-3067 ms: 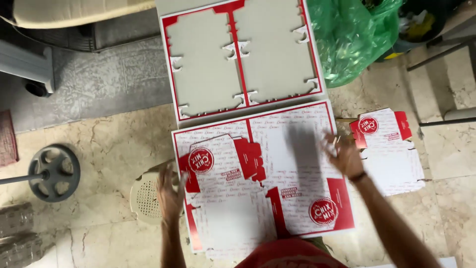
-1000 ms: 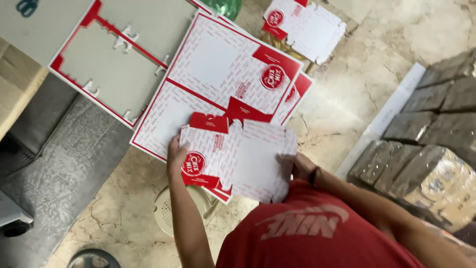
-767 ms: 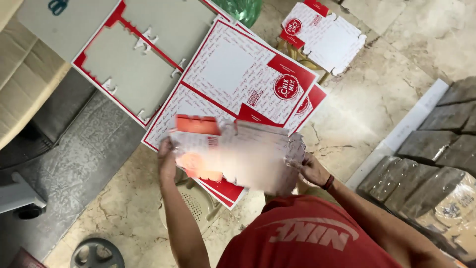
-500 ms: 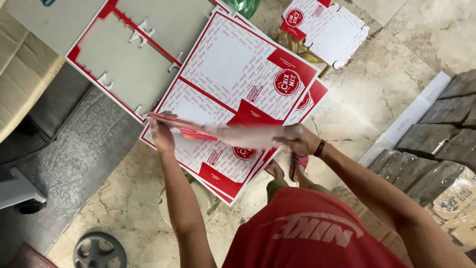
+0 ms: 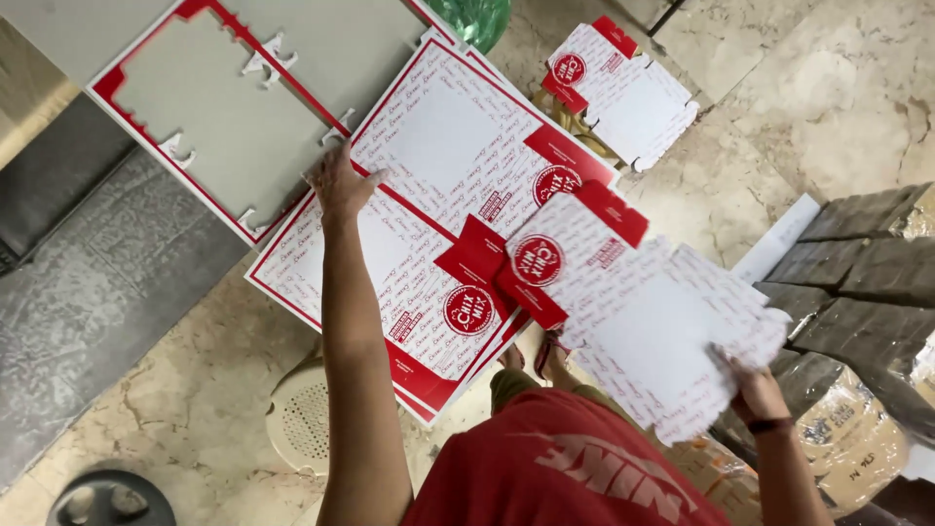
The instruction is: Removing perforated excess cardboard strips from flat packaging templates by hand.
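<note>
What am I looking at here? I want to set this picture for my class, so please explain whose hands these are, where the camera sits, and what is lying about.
There is no machine: a person in a red shirt works with bare hands. The camera is worn on their head and looks straight down, so you see their arms from above. The left hand rests on a stack of flat printed cardboard sheets, red and white, lying on the stone floor. The right hand holds one cut-out box blank by its edge, lifted off to the side. Another blank lies further off, beside a green bag. A grey backing sheet with empty cut-outs lies to the left.
</note>
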